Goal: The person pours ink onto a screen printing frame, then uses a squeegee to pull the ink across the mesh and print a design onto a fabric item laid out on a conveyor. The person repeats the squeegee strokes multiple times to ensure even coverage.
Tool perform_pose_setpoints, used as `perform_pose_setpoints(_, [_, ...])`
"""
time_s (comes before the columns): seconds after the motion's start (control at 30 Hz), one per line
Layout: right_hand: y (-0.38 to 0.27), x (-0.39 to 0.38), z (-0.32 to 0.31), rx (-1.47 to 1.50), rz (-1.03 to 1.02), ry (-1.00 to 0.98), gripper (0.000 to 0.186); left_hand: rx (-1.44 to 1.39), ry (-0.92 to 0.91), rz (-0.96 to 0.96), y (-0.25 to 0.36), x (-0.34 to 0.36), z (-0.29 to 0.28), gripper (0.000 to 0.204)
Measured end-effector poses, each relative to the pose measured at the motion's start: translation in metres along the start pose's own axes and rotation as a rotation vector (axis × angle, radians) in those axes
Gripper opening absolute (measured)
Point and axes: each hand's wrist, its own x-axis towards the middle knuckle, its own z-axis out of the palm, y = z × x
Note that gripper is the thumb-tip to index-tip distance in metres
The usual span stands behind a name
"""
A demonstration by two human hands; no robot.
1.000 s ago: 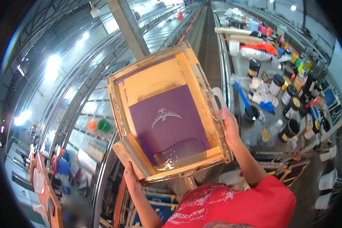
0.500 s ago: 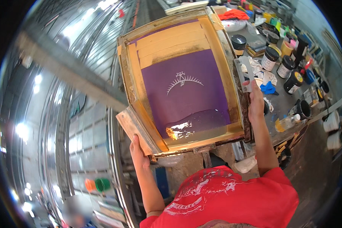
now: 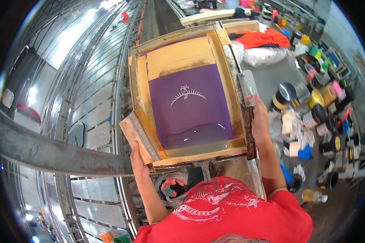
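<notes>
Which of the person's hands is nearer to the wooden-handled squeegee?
Left. The left hand is at the wooden-handled squeegee, its thumb against the lower outer side; the right hand is across the screen frame, at its right edge.

Left hand (image 3: 139,163) grips low, thumb (image 3: 136,148) upward; right hand (image 3: 260,118) grips higher; both forearms (image 3: 152,202) reach forward.

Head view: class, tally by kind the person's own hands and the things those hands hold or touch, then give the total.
Hands: 2 (left hand, right hand)
Framed screen: 1
Wooden-handled squeegee: 1
Pale plate at the frame's right edge: 1
Total: 5
</notes>
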Motion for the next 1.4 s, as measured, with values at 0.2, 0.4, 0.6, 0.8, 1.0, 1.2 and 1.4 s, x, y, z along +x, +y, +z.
perform_pose_setpoints(0.2, [0.061, 0.130, 0.095, -0.105, 0.081, -0.007, 0.039, -0.059, 0.049, 0.076, 0.011, 0.150, 0.007, 0.067])
perform_pose_setpoints(0.4, [0.107, 0.280, 0.187, -0.087, 0.090, -0.104, 0.037, -0.148, 0.130, 0.090, 0.029, 0.314, 0.044, 0.062])
perform_pose_setpoints(0.6, [0.145, 0.405, 0.256, -0.137, 0.098, -0.088, 0.040, -0.112, 0.110, 0.066, 0.048, 0.471, 0.093, 0.057])
perform_pose_setpoints(0.8, [0.202, 0.536, 0.330, -0.132, 0.046, -0.027, 0.036, 0.031, 0.116, 0.049, 0.089, 0.644, 0.145, 0.062])
perform_pose_setpoints(1.0, [0.225, 0.691, 0.434, -0.121, 0.008, -0.100, 0.032, 0.044, 0.100, 0.103, 0.135, 0.791, 0.196, 0.064])
perform_pose_setpoints(1.2, [0.250, 0.826, 0.536, -0.085, 0.134, -0.230, 0.030, 0.087, 0.303, 0.134, 0.174, 0.888, 0.229, 0.067])
perform_pose_setpoints(1.4, [0.313, 0.941, 0.617, -0.137, 0.229, -0.341, 0.033, -0.006, 0.378, 0.147, 0.174, 0.972, 0.239, 0.064])
